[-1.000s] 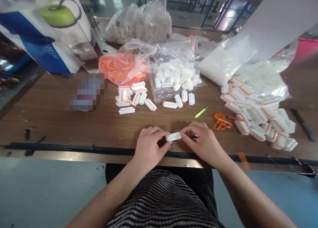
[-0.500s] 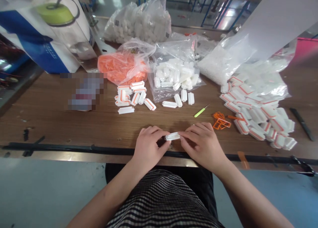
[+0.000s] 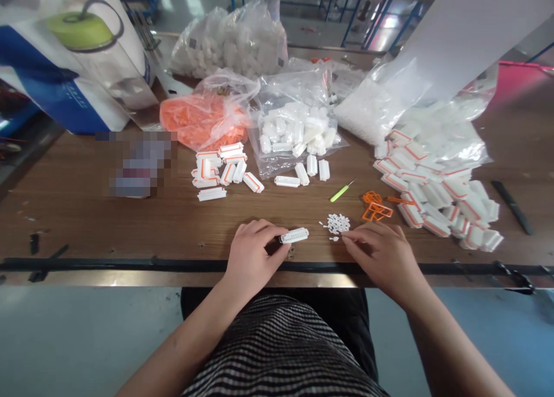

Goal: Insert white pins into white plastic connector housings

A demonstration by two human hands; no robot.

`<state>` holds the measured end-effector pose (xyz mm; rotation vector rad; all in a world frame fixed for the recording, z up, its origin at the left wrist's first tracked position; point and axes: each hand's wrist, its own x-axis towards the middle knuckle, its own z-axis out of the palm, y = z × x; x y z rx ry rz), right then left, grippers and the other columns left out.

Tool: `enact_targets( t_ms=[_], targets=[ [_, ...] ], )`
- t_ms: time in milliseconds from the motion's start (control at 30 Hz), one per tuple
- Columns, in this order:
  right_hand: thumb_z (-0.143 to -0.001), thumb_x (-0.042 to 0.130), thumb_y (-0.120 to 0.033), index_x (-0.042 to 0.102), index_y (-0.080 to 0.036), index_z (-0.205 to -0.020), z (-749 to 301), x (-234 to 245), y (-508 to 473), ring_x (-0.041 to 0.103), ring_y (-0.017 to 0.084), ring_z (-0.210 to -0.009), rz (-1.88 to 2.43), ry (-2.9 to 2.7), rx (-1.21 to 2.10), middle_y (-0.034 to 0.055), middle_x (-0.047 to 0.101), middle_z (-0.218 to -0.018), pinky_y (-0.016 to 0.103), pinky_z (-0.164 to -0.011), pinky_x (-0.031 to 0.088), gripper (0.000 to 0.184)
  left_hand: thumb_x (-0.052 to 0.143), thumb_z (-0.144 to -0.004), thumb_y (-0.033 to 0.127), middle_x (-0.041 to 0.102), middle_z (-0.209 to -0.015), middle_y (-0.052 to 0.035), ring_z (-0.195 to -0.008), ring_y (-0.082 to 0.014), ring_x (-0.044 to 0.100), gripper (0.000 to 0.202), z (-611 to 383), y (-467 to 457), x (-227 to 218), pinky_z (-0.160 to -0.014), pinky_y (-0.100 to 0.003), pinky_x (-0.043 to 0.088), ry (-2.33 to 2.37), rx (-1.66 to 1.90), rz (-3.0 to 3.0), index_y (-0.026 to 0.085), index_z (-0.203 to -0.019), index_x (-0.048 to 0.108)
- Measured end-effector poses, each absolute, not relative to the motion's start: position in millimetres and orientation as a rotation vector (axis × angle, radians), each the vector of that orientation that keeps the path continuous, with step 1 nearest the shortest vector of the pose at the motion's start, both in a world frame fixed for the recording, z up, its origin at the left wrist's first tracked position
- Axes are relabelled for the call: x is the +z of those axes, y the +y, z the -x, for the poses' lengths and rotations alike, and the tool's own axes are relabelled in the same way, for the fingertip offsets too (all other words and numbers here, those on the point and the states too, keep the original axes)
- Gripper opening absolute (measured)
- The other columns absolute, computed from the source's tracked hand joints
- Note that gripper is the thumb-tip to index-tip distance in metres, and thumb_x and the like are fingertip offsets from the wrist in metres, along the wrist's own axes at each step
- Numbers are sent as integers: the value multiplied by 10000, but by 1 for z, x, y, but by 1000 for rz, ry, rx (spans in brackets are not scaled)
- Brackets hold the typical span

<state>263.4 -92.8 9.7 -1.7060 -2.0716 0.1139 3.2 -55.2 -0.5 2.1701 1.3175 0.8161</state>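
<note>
My left hand pinches one end of a white plastic connector housing between thumb and fingers. A row of small cavities faces up on it. My right hand rests at the edge of a pile of tiny white plugs. Thumb and forefinger nearly meet at the tips there; whatever is between them is too small to make out. Beyond the pile lies a green-handled pick. Several loose orange frames lie just past my right hand.
White housings with orange strips are heaped at right and grouped at left. Behind stand a bag of orange parts, an open bag of white housings and a bottle with a green lid. A black bar lies far right.
My right hand has let go of the housing and moved right to the tiny plugs, uncovering the pile. My left hand keeps hold of the housing. The view has shifted slightly.
</note>
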Motion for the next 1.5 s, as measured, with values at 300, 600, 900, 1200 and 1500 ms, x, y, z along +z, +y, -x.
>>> enact_targets(
  t_ms=[300,600,900,1200,1500],
  targets=[
    [-914,550,-357,736,-232,-794,-257,1,-95,652,201,-746,1762,-1998,254,15,702,-755,360,-747,358,254,740,-818,217,728,-884,-1,-831,-202,648,139,-3,-55,1,-768,-383,440,1313,821,-2174,232,-953,713],
    [-756,623,-311,670,-231,-640,-256,4,-87,605,175,-604,1843,-1796,546,-3,666,-628,329,-649,414,148,740,-814,212,726,-879,-1,-831,-208,651,142,-3,-55,0,-767,-382,440,1316,819,-2180,234,-952,717],
    [-777,623,-227,663,-221,-659,-218,24,-77,583,146,-637,1544,-1768,673,-12,650,-655,310,-663,429,124,740,-809,194,725,-899,6,-839,-200,646,157,-3,-57,-1,-783,-387,436,1301,851,-2161,238,-957,708],
    [-766,636,-127,622,-202,-637,-194,26,-60,549,115,-635,1506,-1969,722,-45,606,-635,327,-748,389,150,724,-829,220,723,-896,11,-840,-198,639,123,-3,-56,-2,-777,-383,432,1291,838,-2147,245,-948,703],
    [-777,639,-134,619,-205,-645,-193,27,-56,563,118,-638,1521,-2026,692,-45,619,-638,335,-763,384,151,719,-829,217,717,-897,11,-844,-195,637,127,-3,-57,-2,-770,-378,426,1302,823,-2142,248,-951,703]
  ],
)
